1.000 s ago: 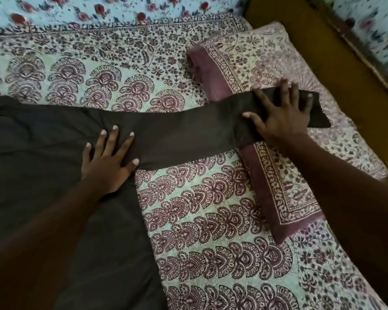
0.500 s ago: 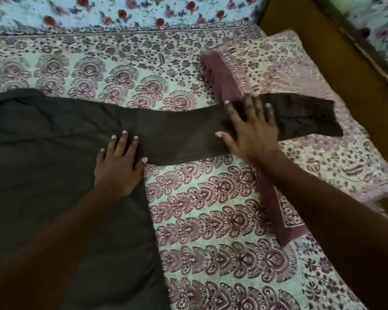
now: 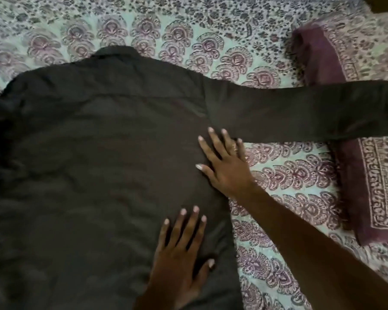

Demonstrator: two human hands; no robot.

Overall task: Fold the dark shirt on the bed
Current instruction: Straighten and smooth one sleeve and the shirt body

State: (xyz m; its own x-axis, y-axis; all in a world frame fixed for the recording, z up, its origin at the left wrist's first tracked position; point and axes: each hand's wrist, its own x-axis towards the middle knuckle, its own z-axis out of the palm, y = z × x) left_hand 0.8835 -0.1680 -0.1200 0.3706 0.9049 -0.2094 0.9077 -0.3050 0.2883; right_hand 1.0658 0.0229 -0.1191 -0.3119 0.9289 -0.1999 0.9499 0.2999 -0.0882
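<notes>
The dark shirt lies spread flat, back side up, on the bed's patterned bedsheet, its collar towards the head end. One sleeve runs straight out to the side, its far end resting across a maroon-bordered pillow. The right hand lies palm down, fingers spread, at the side seam just below the armpit; the left hand lies likewise flat lower on the same edge. Neither grasps anything. Judgement: this is smoothing ahead of the first fold; no fold is yet made. Next move calls for lifting the sleeve and carrying it inward across the back.
</notes>
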